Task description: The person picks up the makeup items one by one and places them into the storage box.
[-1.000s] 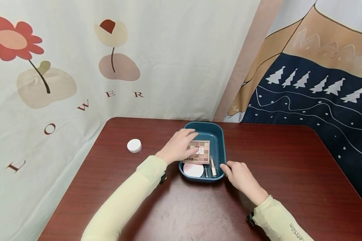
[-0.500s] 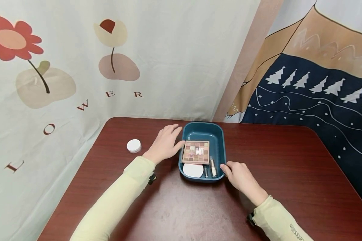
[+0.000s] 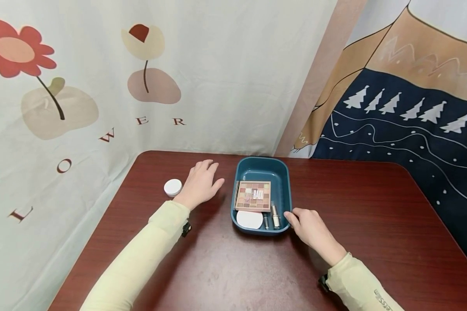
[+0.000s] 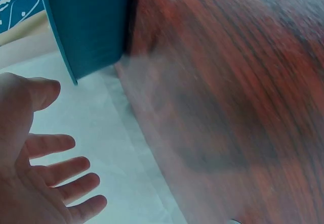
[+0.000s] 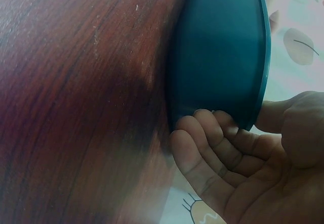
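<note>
A blue tray (image 3: 289,185) with raised walls stands near the far edge of the table. My right hand (image 3: 313,231) grips its right rim, the thumb over the edge and the fingers (image 5: 205,133) against the outer wall. Inside the tray lie an eyeshadow palette (image 3: 253,196), a white rounded case (image 3: 249,220), a lipstick (image 3: 275,217) and a small dark tube (image 3: 266,221). My left hand (image 3: 197,183) holds nothing, fingers spread, over the table left of the tray. Just beside its wrist sits a round white lidded jar (image 3: 173,188).
The reddish-brown wooden table (image 3: 233,276) backs onto a pale printed curtain (image 3: 233,77). A dark blue cloth with white trees (image 3: 404,129) hangs at the right. Black straps show at both wrists.
My left hand has drawn back from above the palette, out over the tray's left wall, toward the white jar. The right hand and the tray have stayed in place.
</note>
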